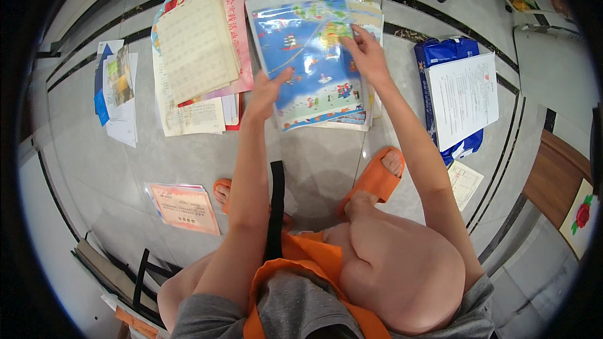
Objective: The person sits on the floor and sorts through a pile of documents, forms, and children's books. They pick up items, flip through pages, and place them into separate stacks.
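A glossy illustrated sheet (pixel 306 63) shows a blue sea with boats above a pale strip of small figures. Clear plastic borders its top and left edges. My left hand (pixel 267 91) grips its left edge, the thumb lying on the face. At the right edge, my right hand (pixel 370 56) holds it between thumb and fingers. Partly hidden beneath is a pile of printed papers (pixel 370 13) on the floor. Just left of the sheet lies another pile, with yellowed handwritten-looking pages (pixel 195 47) over a pink printed folder (pixel 240 32).
Grey floor tiles (pixel 311 169) carry everything. Leftmost are loose papers with a photo (pixel 120 77); nearer me lies an orange-bordered certificate (pixel 188 209). At right, a printed document (pixel 464 98) rests on a blue package (pixel 426 51), beside a small form (pixel 464 183). Orange slippers (pixel 372 179) are on my feet.
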A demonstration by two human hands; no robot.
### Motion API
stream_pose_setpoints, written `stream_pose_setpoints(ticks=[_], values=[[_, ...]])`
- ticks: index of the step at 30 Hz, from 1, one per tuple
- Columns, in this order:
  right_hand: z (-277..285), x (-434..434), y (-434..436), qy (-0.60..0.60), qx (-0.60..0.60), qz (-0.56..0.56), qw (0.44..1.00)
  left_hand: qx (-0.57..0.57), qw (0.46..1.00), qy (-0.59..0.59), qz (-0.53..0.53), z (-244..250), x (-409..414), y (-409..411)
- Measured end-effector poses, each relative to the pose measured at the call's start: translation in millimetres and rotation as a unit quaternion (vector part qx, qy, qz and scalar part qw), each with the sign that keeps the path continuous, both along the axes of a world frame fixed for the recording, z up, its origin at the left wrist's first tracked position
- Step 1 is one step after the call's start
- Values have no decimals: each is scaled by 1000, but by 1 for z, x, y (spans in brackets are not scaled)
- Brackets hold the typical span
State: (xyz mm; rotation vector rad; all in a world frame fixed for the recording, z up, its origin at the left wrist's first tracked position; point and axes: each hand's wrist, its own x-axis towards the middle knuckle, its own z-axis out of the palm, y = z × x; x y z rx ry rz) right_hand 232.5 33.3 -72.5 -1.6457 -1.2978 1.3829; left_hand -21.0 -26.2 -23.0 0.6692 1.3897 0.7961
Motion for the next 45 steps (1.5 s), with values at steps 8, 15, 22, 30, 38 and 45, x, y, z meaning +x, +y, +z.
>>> stream_pose_setpoints(ticks=[8, 15, 22, 30, 38, 45], values=[[21, 41, 0, -229, 134, 1, 964, 161, 949, -67, 263, 63, -117, 25], [39, 24, 1, -403, 91, 55, 909, 217, 884, -277, 307, 71, -146, 9], [42, 29, 12, -393, 102, 69, 911, 174, 890, -287, 307, 42, -135, 3], [43, 41, 71, -450, 84, 270, 847, 185, 888, -327, 267, 39, -142, 1], [42, 38, 82, -497, 180, 274, 803, 162, 887, -301, 311, 33, -147, -2], [45, 42, 89, -493, 187, 269, 806, 155, 888, -303, 310, 31, -144, -2]])
